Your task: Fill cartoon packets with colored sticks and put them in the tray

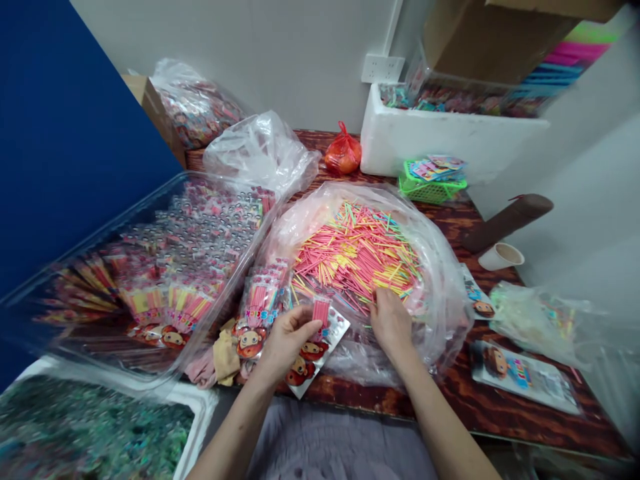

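Note:
My left hand (287, 340) pinches a small printed packet between thumb and fingers, and a row of pink sticks (321, 311) shows at its top. Below that hand lie flat silver packets (304, 373) printed with a red-haired cartoon face. My right hand (393, 325) is at the near edge of a heap of thin coloured sticks (350, 257), its fingers curled together; whatever lies between its fingertips is hidden. The heap sits in a large open clear plastic bag (445, 280). Filled stick packets (260, 300) are stacked just left of my left hand.
On the left, a clear tub (193, 347) holds many filled packets. A white foam box (450, 137), a green basket (433, 190) and a red bag (343, 153) stand behind. At right are a paper cup (500, 257), a brown tube (507, 222) and a silver pouch (525, 380).

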Motion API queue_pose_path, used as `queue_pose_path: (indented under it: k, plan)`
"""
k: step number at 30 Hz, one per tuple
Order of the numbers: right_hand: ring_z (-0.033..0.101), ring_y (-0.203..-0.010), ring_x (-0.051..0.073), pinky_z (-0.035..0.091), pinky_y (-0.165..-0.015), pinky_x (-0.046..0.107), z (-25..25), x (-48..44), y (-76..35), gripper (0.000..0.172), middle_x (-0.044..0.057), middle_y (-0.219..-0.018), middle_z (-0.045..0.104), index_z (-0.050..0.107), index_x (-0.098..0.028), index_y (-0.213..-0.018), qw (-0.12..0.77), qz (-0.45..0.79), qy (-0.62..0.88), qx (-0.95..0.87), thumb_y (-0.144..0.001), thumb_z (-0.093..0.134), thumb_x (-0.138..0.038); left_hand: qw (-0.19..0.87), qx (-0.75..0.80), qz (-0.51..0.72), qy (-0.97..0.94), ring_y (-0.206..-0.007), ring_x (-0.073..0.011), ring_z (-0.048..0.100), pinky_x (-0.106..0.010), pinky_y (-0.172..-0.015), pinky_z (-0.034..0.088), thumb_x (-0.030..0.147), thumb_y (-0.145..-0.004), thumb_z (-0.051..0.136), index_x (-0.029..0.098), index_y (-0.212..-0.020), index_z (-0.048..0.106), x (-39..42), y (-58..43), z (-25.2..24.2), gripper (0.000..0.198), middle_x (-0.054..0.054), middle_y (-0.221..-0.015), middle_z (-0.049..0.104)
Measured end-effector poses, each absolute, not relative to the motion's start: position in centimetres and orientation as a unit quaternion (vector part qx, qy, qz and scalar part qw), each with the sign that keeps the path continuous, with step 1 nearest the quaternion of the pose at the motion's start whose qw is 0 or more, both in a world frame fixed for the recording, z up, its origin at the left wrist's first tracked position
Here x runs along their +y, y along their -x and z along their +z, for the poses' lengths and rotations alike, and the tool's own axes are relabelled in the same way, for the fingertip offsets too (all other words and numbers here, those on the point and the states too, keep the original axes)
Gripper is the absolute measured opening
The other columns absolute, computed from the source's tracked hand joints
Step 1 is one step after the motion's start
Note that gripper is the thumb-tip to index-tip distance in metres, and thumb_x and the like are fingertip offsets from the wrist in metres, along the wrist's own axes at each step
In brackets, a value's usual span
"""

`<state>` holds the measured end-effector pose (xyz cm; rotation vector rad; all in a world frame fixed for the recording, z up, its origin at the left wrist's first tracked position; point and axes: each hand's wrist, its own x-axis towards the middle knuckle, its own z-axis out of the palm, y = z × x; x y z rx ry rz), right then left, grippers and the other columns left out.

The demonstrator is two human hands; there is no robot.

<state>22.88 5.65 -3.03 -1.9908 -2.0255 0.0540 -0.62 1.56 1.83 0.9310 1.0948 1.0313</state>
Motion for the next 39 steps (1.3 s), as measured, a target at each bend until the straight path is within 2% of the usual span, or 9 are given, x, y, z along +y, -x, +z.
queue_pose_path:
  k: [4,9,11,15,17,20,25,31,39]
  plan:
    - [0.056,-0.089,0.023,0.036,-0.074,0.030,-3.0,5.9,-22.3,0.016,0.011,-0.093,0.064,0.058,-0.015,-0.099,0.124,0.002,0.705,-0.698,-0.088,0.047,-0.011,0.605,0.499,0.479,-0.394,-0.085,-0.0157,0.065,-0.024,-0.076,0.050,0.033,-0.075,0.075,0.019,-0.101,0.067,0.6,2.3,3.2,0.030,-0.003,-0.095,0.072]
    - [0.058,-0.084,0.020,0.036,-0.072,0.028,-3.2,5.9,-23.1,0.018,0.007,-0.089,0.066,0.059,-0.017,-0.090,0.158,0.045,0.699,-0.696,-0.084,0.045,-0.007,0.504,0.597,0.483,-0.396,-0.078,-0.0175,0.065,-0.026,-0.071,0.052,0.041,-0.074,0.074,0.017,-0.097,0.064,-0.4,6.8,3.3,0.035,-0.002,-0.089,0.070]
    - [0.058,-0.083,0.020,0.037,-0.072,0.028,-3.2,6.0,-23.3,0.018,0.007,-0.088,0.066,0.059,-0.018,-0.089,0.187,0.056,0.701,-0.686,-0.085,0.045,-0.008,0.409,0.653,0.472,-0.428,-0.081,-0.0204,0.065,-0.031,-0.073,0.052,0.045,-0.079,0.067,0.018,-0.103,0.062,0.0,8.1,2.1,0.037,-0.004,-0.093,0.070]
    - [0.057,-0.089,0.021,0.039,-0.077,0.029,-3.1,7.3,-22.8,0.019,0.008,-0.093,0.065,0.060,-0.017,-0.094,0.228,0.046,0.694,-0.681,-0.087,0.044,-0.009,0.086,0.748,0.353,-0.555,-0.099,-0.0289,0.062,-0.041,-0.088,0.048,0.045,-0.089,0.053,0.017,-0.120,0.059,1.3,8.5,-0.5,0.042,-0.011,-0.106,0.067]
    - [0.055,-0.092,0.022,0.039,-0.080,0.031,-2.6,8.4,-22.3,0.019,0.009,-0.094,0.065,0.061,-0.016,-0.095,0.220,0.027,0.689,-0.690,-0.088,0.044,-0.009,0.006,0.757,0.301,-0.581,-0.105,-0.0322,0.060,-0.044,-0.090,0.047,0.043,-0.091,0.048,0.013,-0.133,0.050,1.7,8.1,-1.2,0.052,-0.016,-0.112,0.065]
    - [0.052,-0.094,0.024,0.038,-0.082,0.033,-1.8,9.8,-21.4,0.018,0.011,-0.093,0.064,0.063,-0.016,-0.092,0.166,-0.008,0.692,-0.702,-0.090,0.045,-0.012,-0.017,0.769,0.266,-0.580,-0.110,-0.0354,0.058,-0.048,-0.091,0.047,0.043,-0.094,0.045,0.008,-0.142,0.040,1.6,7.7,-1.2,0.060,-0.021,-0.120,0.062]
    - [0.048,-0.098,0.028,0.036,-0.081,0.038,-0.8,9.7,-20.1,0.013,0.014,-0.099,0.062,0.063,-0.014,-0.094,0.083,-0.046,0.671,-0.736,-0.089,0.056,-0.024,-0.007,0.748,0.287,-0.598,-0.122,-0.0372,0.051,-0.052,-0.102,0.042,0.045,-0.094,0.045,0.008,-0.142,0.042,0.3,7.4,0.1,0.060,-0.022,-0.136,0.053]
    - [0.052,-0.092,0.028,0.036,-0.077,0.039,-0.5,9.8,-18.6,0.018,0.017,-0.096,0.062,0.063,-0.010,-0.097,0.008,-0.070,0.647,-0.759,-0.087,0.049,-0.009,0.004,0.695,0.354,-0.626,-0.129,-0.0314,0.046,-0.048,-0.109,0.037,0.040,-0.093,0.048,0.017,-0.137,0.047,0.2,5.6,1.9,0.050,-0.016,-0.143,0.047]
    - [0.056,-0.091,0.028,0.040,-0.077,0.038,0.0,11.2,-19.7,0.024,0.018,-0.098,0.065,0.064,-0.008,-0.101,-0.040,-0.042,0.614,-0.788,-0.087,0.044,-0.007,0.056,0.652,0.360,-0.665,-0.129,-0.0279,0.047,-0.047,-0.108,0.039,0.034,-0.094,0.049,0.021,-0.130,0.053,1.5,4.0,2.3,0.039,-0.012,-0.139,0.051]
